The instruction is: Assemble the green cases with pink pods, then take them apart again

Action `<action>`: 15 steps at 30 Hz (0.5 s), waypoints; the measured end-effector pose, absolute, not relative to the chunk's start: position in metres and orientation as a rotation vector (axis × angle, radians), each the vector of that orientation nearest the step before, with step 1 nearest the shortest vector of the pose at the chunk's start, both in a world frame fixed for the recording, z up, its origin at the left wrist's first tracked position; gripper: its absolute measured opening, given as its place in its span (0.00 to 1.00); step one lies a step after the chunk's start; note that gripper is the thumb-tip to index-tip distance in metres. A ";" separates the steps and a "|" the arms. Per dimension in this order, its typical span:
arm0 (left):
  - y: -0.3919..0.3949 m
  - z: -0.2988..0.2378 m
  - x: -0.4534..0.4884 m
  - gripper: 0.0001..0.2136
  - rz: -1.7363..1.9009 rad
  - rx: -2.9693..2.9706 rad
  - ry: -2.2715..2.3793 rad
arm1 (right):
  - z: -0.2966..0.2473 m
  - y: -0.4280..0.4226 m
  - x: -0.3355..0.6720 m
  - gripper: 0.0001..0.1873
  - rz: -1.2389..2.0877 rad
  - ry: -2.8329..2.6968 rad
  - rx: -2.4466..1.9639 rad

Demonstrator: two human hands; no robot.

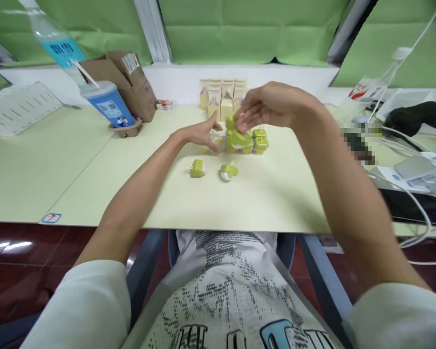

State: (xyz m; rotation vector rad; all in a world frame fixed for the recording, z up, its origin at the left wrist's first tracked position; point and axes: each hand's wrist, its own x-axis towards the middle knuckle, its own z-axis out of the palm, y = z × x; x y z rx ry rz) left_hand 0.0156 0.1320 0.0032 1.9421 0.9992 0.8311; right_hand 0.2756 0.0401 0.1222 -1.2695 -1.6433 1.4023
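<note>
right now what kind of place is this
Probably an office desk used for small assembly work: a pale table, white cables and devices at one side, a cardboard box, and small green toys.

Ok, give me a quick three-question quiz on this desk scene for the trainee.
1. True or false: the right hand pinches a small green piece above the cluster of green toys.
2. How many green-and-white toys lie apart from the cluster, nearer the person? A) one B) two C) four
3. Fill in: the left hand rests its fingers by a clear piece just ____ of the cluster.

Key:
1. True; its grip is closed on the green piece.
2. B: one toy and another toy lie on the table.
3. Left.
</note>
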 end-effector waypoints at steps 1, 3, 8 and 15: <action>0.137 0.002 0.014 0.84 0.757 1.936 1.008 | 0.117 0.032 0.288 0.15 1.426 -1.660 -1.320; 0.148 0.000 0.015 0.82 0.698 1.909 1.015 | 0.103 0.020 0.307 0.13 1.480 -1.664 -1.410; 0.166 -0.007 0.041 0.74 0.587 1.866 1.010 | 0.082 0.020 0.320 0.12 1.471 -1.629 -1.512; 0.135 0.003 0.063 0.75 0.526 2.102 0.938 | 0.081 0.068 0.273 0.06 1.443 -1.276 -1.488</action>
